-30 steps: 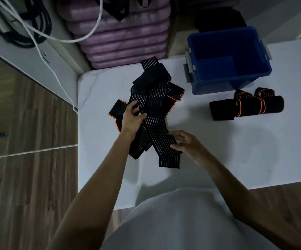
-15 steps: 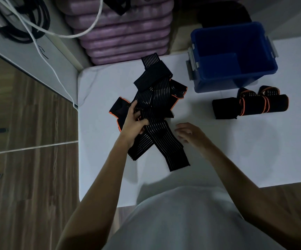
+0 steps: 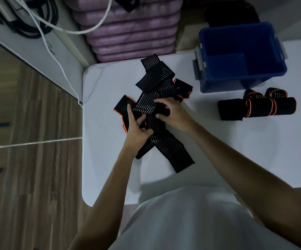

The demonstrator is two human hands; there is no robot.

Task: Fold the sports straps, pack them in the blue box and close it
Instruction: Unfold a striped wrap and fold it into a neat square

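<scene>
A tangle of black sports straps point(image 3: 155, 83) with thin pale stripes and orange edging lies in the middle of the white table point(image 3: 236, 150). My left hand point(image 3: 138, 130) grips the straps at the tangle's left side. My right hand point(image 3: 173, 112) has its fingers curled round a strap fold just right of it. One long strap end point(image 3: 178, 156) trails toward me. The blue box point(image 3: 240, 56) stands open and looks empty at the back right. A rolled bundle of straps point(image 3: 256, 107) lies in front of the box.
Grey latches point(image 3: 198, 64) hang on the blue box's sides; no lid is in view. A stack of purple mats point(image 3: 131, 29) stands behind the table. A white cable point(image 3: 55, 56) and black cords hang at the left. Wooden floor lies to the left.
My right hand has moved from the table's open surface up onto the tangle and taken hold of a strap. My left hand has stayed on the pile, shifting its grip slightly.
</scene>
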